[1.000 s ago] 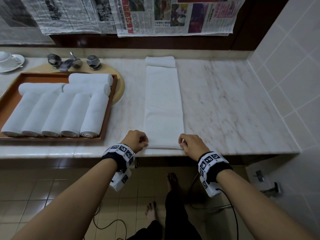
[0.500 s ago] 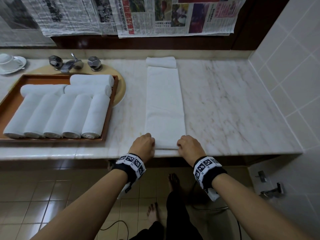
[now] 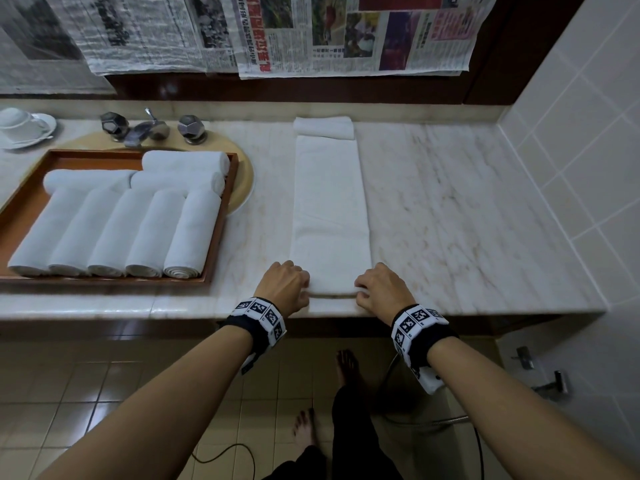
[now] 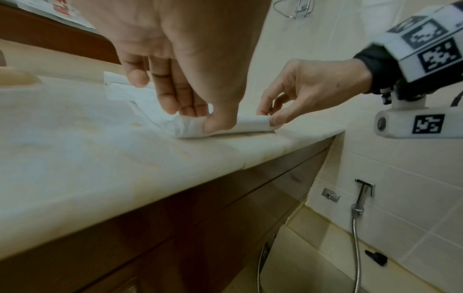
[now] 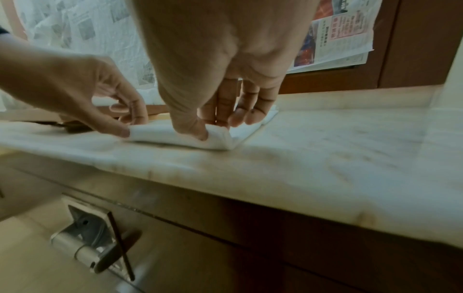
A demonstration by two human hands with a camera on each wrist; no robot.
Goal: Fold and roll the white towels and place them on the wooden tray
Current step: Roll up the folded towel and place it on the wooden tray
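At the counter edge (image 3: 194, 304), both hands' fingers (image 4: 190, 111) pinch the towel's (image 3: 329, 202) rolled end.

The left hand (image 4: 175, 65) reaches down from 12 o'clock and pinches the near, curled end of a long white folded cloth towel (image 4: 190, 126) on the pale marble countertop (image 4: 100, 158). At 3 o'clock the right hand (image 4: 308, 93) pinches the same rolled edge. A chrome spray hose (image 4: 358, 218) hangs at 4 o'clock.

Wooden tray (image 3: 221, 216) left end cut off.
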